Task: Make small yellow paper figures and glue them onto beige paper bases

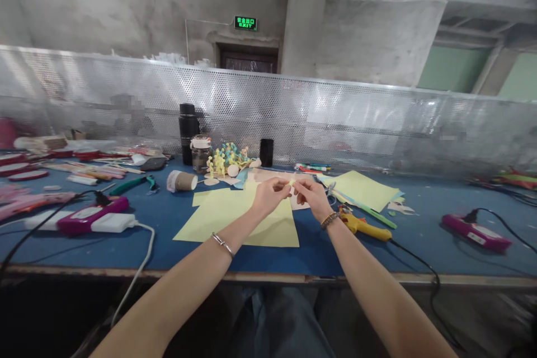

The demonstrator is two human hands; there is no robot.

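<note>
My left hand (272,191) and my right hand (309,194) meet over the blue table, fingertips pinched together on a small pale yellow paper piece (291,183). Its shape is mostly hidden by the fingers. Beneath my left hand lie large pale yellow paper sheets (235,221). Pinkish paper (300,201) shows under my right hand. Scissors (331,193) lie just beyond my right wrist, and a yellow glue gun (367,229) with a black cord rests to its right. Behind my left hand stands a cluster of yellow and blue paper figures (226,161).
At the back stand a black thermos (188,134), a jar (201,154) and a phone (266,152). A paper cup (182,181) lies tipped over. Purple power strips (92,215) with cords sit on both sides. More yellow paper (363,190) lies right, before a perforated metal divider (356,117).
</note>
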